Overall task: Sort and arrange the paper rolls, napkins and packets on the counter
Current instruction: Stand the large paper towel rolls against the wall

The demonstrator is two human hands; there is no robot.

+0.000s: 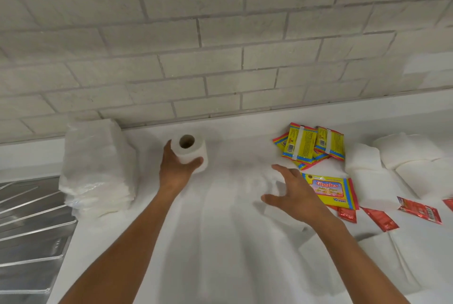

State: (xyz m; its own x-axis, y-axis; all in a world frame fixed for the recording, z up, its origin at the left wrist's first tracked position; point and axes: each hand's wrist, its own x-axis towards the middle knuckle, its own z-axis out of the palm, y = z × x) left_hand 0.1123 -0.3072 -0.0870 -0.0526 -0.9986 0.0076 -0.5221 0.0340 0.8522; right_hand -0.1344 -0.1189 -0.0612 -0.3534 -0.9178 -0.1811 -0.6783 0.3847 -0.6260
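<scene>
left hand [177,166] wrapped around upright paper roll [190,151] on counter [220,242]; right hand [293,193] spread wide, empty.

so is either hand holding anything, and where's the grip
The left hand grips the toilet paper roll around its side, the roll upright on the counter. The right hand is open and holds nothing.

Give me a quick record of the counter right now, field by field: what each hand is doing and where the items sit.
left hand: gripping upright paper roll
right hand: open, reaching over a white item, contact unclear
napkin pack: left of the roll, by the wall
yellow wipes packets: piled right of centre
red sachets: scattered at the right
</scene>
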